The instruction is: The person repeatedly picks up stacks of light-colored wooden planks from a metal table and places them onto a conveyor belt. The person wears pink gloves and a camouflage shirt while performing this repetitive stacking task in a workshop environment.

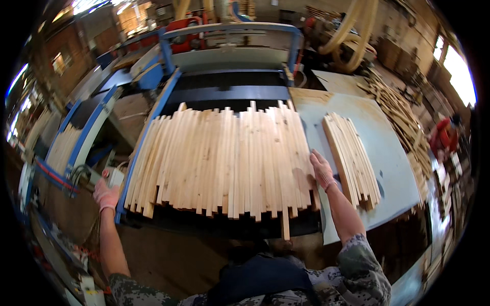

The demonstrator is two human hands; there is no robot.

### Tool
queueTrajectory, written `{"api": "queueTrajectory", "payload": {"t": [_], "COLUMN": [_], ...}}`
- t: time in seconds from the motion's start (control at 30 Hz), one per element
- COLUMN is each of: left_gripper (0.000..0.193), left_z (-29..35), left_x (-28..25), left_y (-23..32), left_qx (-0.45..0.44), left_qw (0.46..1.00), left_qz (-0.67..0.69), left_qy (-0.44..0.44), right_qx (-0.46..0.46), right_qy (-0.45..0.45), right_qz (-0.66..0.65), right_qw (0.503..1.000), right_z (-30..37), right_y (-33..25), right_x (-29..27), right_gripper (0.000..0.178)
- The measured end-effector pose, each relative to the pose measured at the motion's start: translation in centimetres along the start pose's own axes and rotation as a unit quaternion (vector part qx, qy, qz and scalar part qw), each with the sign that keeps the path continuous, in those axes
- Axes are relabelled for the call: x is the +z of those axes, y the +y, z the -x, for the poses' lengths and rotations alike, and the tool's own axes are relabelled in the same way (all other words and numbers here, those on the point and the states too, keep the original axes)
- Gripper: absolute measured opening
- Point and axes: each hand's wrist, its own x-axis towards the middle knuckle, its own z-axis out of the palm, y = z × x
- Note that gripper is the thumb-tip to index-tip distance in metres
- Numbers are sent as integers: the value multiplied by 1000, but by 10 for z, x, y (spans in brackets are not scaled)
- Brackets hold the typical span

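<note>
the blue-framed machine bed is stretching away in front of me, and a grey metal table is flanking its right edge. covering the bed's near part, a wide row of wooden strips is lying between my two hands, long axes running from the near edge toward the far end, ragged near ends facing me. a narrower stack is sitting on the table just right of the row, pointing much the same way. one protruding strip is reaching past its neighbours at the near edge. my right hand is the nearer one, resting at the row's right edge with fingers laid out rather than wrapping round anything, so the row is lying leftward from it, across the grain of my reach. my left hand is sitting outside the left rail, beside a pale control box bearing a red button; whether it is clenching anything, i cannot tell.
</note>
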Motion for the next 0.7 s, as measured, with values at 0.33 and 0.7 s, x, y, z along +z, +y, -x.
{"api": "queueTrajectory", "payload": {"t": [0.33,0.7], "left_gripper": [44,51], "left_z": [211,429], "left_x": [34,301], "left_y": [111,76], "left_qx": [337,35], "left_qw": [588,729], "left_qz": [517,22], "left_qy": [-523,-683], "right_qx": [-42,-16], "right_qy": [-3,-56], "right_qz": [-22,-106], "right_qw": [999,993], "right_z": [-3,72], "right_y": [39,21], "right_x": [-10,15], "right_gripper": [66,68]}}
